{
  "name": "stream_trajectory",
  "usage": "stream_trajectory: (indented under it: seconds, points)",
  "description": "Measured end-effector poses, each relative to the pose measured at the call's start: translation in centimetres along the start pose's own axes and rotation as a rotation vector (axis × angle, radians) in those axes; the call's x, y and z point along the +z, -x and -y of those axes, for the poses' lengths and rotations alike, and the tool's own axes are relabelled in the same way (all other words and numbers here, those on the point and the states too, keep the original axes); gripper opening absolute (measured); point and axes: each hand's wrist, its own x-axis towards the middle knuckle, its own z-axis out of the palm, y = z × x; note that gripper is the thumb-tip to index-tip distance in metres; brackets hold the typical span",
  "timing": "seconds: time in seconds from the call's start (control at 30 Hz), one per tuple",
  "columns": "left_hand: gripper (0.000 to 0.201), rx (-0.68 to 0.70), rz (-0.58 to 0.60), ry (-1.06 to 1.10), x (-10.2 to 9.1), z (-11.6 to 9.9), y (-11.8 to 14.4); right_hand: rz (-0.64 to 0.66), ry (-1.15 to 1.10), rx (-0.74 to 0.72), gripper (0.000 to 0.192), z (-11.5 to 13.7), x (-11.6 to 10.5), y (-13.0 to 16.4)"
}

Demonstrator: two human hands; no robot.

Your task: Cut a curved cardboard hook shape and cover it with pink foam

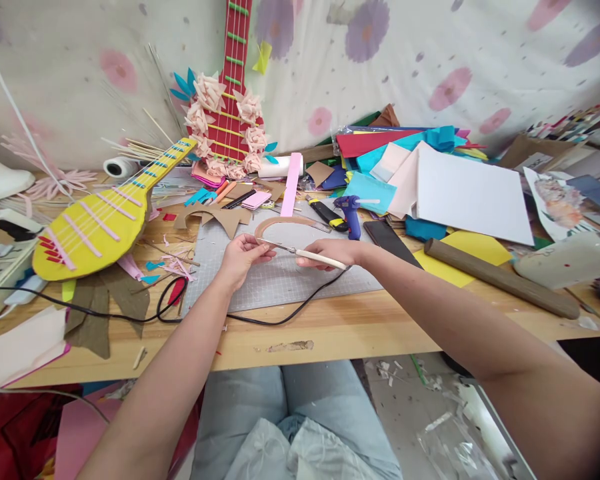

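My right hand [329, 253] grips a pair of scissors [323, 258] with white handles, the blades pointing left toward my other hand. Thumb and fingers of my left hand [246, 259] are closed on the end of a curved brown cardboard strip [285, 223], close to the scissor tips. Whether the blades touch the cardboard I cannot tell. Both hands are above a grey cutting mat [275, 290]. Just beyond my right hand are a blue glue gun [350, 217], upright on the mat, and a yellow-and-black utility knife [327, 213].
A yellow paper lute [93, 230] lies at left; a red one [233, 120] with paper flowers leans at the back. A black cable [280, 323] crosses the mat's front. At right are a dark phone [390, 241], a brown roll [500, 277] and stacked coloured sheets [473, 190].
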Motion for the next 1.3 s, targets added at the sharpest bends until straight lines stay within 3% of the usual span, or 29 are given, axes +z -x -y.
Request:
stream_trajectory:
  seconds: [0.47, 1.1, 1.3]
  points:
    - [0.020, -0.093, -0.022, 0.045, 0.17, -0.45, 0.22, -0.026, -0.060, -0.022, 0.059, 0.06, 0.51, 0.20]
    - [0.020, -0.080, -0.065, 0.036, 0.03, -0.62, 0.15, 0.010, -0.122, 0.010, 0.057, 0.15, 0.05, -0.32]
    - [0.024, -0.065, -0.038, -0.028, -0.18, -0.57, 0.11, 0.112, -0.182, -0.048, 0.056, 0.05, -0.21, 0.09]
